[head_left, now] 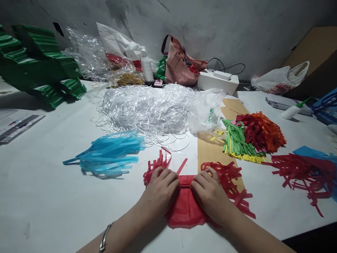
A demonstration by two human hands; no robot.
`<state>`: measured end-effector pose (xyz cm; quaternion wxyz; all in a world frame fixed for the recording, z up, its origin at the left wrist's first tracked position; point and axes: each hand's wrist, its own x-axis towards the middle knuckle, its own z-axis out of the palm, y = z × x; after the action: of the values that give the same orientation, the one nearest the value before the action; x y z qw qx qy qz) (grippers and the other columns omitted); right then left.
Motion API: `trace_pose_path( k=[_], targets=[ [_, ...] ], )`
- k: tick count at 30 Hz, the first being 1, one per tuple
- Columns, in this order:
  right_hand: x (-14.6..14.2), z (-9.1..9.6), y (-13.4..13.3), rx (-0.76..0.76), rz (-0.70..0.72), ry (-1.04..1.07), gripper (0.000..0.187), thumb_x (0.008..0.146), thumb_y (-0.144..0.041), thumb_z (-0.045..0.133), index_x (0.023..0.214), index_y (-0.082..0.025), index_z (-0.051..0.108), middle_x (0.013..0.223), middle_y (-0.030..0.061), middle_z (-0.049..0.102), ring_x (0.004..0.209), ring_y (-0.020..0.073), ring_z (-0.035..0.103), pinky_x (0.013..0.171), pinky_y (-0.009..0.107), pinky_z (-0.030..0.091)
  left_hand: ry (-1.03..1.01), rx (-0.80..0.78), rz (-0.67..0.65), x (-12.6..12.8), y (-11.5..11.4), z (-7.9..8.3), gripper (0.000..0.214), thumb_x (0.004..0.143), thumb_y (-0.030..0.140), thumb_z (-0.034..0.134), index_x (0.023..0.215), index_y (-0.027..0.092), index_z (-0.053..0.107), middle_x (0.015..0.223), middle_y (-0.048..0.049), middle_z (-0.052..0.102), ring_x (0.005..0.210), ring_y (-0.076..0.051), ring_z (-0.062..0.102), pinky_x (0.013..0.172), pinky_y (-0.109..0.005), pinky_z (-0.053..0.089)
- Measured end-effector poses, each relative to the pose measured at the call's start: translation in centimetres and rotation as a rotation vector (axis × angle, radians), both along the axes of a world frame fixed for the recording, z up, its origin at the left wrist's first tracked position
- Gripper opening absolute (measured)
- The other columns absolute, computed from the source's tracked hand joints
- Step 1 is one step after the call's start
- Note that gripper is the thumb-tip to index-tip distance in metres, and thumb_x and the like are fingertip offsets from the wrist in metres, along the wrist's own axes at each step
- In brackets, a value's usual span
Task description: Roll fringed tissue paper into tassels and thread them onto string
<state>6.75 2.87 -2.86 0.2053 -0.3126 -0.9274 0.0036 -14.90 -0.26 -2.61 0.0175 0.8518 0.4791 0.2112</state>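
Note:
A sheet of red tissue paper [184, 209] with fringed ends lies on the white table [52, 196] right in front of me. Both my hands press on its rolled middle. My left hand [160, 191] has its fingers curled over the roll, beside the left fringe [155, 167]. My right hand [209, 193] is curled the same way, next to the right fringe [231, 182]. The fingertips of the two hands almost meet at the centre.
A blue fringed bundle [107, 158] lies to the left, a heap of white strands [150, 109] behind. Green, red and orange fringes [250, 135] and more red strips [305, 172] lie to the right. Bags, a glue bottle [147, 66] and a white box [217, 82] line the wall.

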Motion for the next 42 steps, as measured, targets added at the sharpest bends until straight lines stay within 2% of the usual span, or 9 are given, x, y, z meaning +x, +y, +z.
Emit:
trace_pose_path(
  k=[6, 11, 16, 21, 24, 29, 33, 37, 42],
  targets=[
    [0.4, 0.0, -0.3, -0.058, -0.116, 0.034, 0.023, 0.093, -0.001, 0.047, 0.086, -0.017, 0.063, 0.092, 0.0068, 0.064, 0.092, 0.024, 0.053, 0.102, 0.049, 0.03, 0.044, -0.123, 0.1, 0.5, -0.1, 1.0, 0.024, 0.093, 0.008, 0.043, 0.088, 0.014, 0.066, 0.098, -0.0107, 0.067, 0.093, -0.028, 0.057, 0.089, -0.048, 0.038],
    [-0.5, 0.3, -0.2, -0.074, -0.22, -0.014, 0.018, 0.093, -0.008, 0.05, 0.084, -0.017, 0.063, 0.092, 0.0076, 0.064, 0.092, 0.0255, 0.054, 0.1, 0.051, 0.031, 0.089, -0.191, 0.226, 1.6, 0.1, 2.3, 0.023, 0.092, 0.012, 0.045, 0.082, 0.014, 0.066, 0.092, -0.0107, 0.066, 0.087, -0.028, 0.058, 0.086, -0.052, 0.041],
    [-1.1, 0.9, 0.2, -0.117, -0.275, 0.001, 0.01, 0.09, -0.01, 0.059, 0.083, -0.017, 0.062, 0.092, 0.0066, 0.064, 0.092, 0.0251, 0.055, 0.097, 0.048, 0.033, 0.074, -0.149, 0.258, 1.6, -0.1, 1.8, 0.019, 0.089, 0.008, 0.05, 0.081, 0.016, 0.065, 0.092, -0.0093, 0.066, 0.084, -0.026, 0.057, 0.083, -0.05, 0.041],
    [-0.9, 0.9, 0.2, -0.081, -0.154, 0.015, 0.016, 0.089, -0.005, 0.063, 0.085, -0.02, 0.063, 0.09, 0.0017, 0.064, 0.09, 0.0214, 0.055, 0.103, 0.049, 0.029, 0.113, 0.019, 0.085, 1.5, -0.1, 0.5, 0.02, 0.089, 0.006, 0.058, 0.077, 0.02, 0.066, 0.084, -0.0004, 0.066, 0.087, -0.022, 0.056, 0.102, -0.053, 0.03],
    [-0.7, 0.6, -0.1, 0.004, -0.046, -0.07, 0.016, 0.092, -0.006, 0.061, 0.083, -0.019, 0.064, 0.084, 0.0019, 0.064, 0.089, 0.0222, 0.053, 0.107, 0.052, 0.025, 0.209, 0.148, 0.047, 1.9, 0.0, -0.1, 0.023, 0.092, 0.009, 0.057, 0.074, 0.02, 0.065, 0.077, -0.0002, 0.063, 0.084, -0.023, 0.053, 0.105, -0.054, 0.026],
    [-0.9, 1.6, 0.2, 0.121, 0.03, -0.261, 0.014, 0.09, -0.007, 0.06, 0.083, -0.018, 0.065, 0.083, 0.0042, 0.064, 0.086, 0.0235, 0.052, 0.106, 0.052, 0.029, 0.205, 0.143, 0.08, 1.9, 0.4, 0.2, 0.027, 0.093, 0.004, 0.05, 0.073, 0.018, 0.063, 0.077, -0.0025, 0.062, 0.075, -0.021, 0.051, 0.09, -0.047, 0.039],
    [-1.8, 2.9, 0.9, 0.222, 0.128, -0.388, 0.014, 0.091, -0.01, 0.061, 0.082, -0.017, 0.068, 0.079, 0.0055, 0.064, 0.081, 0.0244, 0.052, 0.102, 0.05, 0.034, 0.147, 0.124, 0.094, 1.4, 0.5, 0.6, 0.028, 0.095, 0.006, 0.047, 0.073, 0.018, 0.061, 0.078, -0.0033, 0.062, 0.075, -0.021, 0.053, 0.082, -0.044, 0.042],
    [-2.5, 3.0, 1.6, 0.274, 0.217, -0.389, 0.014, 0.093, -0.013, 0.061, 0.082, -0.016, 0.069, 0.077, 0.0069, 0.065, 0.078, 0.0246, 0.052, 0.095, 0.045, 0.037, 0.135, 0.167, -0.027, 1.3, -0.1, 0.2, 0.021, 0.093, 0.006, 0.051, 0.08, 0.017, 0.064, 0.082, -0.0049, 0.066, 0.08, -0.023, 0.056, 0.089, -0.046, 0.044],
    [-2.6, 2.4, 3.8, 0.257, 0.128, -0.294, 0.02, 0.09, -0.007, 0.062, 0.073, -0.017, 0.064, 0.074, 0.0053, 0.065, 0.075, 0.022, 0.052, 0.08, 0.038, 0.037, 0.175, 0.18, -0.196, 2.1, -1.1, -0.5, 0.015, 0.092, 0.009, 0.057, 0.085, 0.017, 0.067, 0.081, -0.0057, 0.067, 0.075, -0.021, 0.059, 0.073, -0.035, 0.051]
  ],
)
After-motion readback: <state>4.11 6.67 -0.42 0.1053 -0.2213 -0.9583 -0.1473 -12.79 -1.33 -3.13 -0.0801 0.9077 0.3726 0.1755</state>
